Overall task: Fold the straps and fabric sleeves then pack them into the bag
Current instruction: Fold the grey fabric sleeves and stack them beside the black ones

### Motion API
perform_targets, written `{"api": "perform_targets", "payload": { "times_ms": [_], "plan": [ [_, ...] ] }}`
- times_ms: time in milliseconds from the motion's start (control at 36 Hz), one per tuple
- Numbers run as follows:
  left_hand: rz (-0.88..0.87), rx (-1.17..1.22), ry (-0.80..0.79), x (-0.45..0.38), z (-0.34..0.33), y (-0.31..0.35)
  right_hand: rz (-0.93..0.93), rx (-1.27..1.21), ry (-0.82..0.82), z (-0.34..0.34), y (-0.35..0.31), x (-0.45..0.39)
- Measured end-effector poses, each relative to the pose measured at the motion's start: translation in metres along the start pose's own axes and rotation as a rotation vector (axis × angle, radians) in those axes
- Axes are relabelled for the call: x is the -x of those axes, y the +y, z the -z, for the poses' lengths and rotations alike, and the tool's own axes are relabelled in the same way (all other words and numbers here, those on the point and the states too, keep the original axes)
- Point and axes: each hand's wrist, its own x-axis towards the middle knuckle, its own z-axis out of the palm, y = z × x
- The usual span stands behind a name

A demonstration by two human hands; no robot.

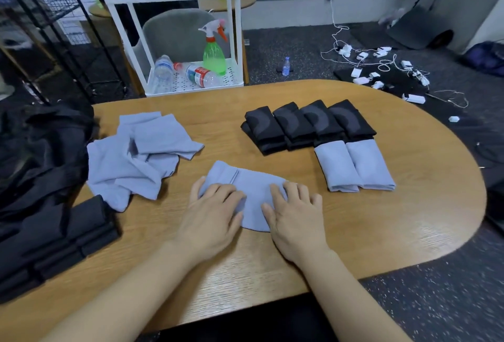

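Mid-fold: left hand point(215, 205) & right hand point(293, 209) are pressing flat, palms down, fingers spread, on a blue fabric sleeve point(252, 191) just right of the unfolded pile point(136, 156) — next, likely doubling it over.

Both hands lie palm-down on a grey fabric sleeve point(252, 194) on the wooden table point(395, 221): left hand point(211, 215) on its left part, right hand point(296, 219) on its right; folded grey sleeves point(354, 166) and folded black pieces point(305, 123) lie beyond, loose grey sleeves point(139, 156) left, beside a black bag point(41, 151)
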Motion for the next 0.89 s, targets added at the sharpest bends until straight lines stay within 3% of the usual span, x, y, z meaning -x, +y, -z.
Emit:
{"api": "perform_targets", "payload": {
  "times_ms": [222,500,583,694,889],
  "plan": [
    [-0.151,-0.042,-0.084,-0.007,0.007,-0.021,-0.104,0.077,-0.151,0.007,-0.024,0.022],
    [-0.199,-0.105,-0.035,-0.008,0.005,-0.024,-0.045,0.028,0.011,0.016,-0.02,0.017],
    [-0.116,-0.053,0.027,-0.001,0.009,-0.016,-0.015,-0.018,0.063,0.024,-0.007,0.008],
    [0.191,0.113,0.182,0.018,0.016,0.02,0.11,-0.125,0.056,0.029,0.011,-0.009],
    [0.309,0.102,0.076,0.042,0.001,0.062,0.354,-0.081,-0.284,0.028,0.018,-0.033]
  ]
}}
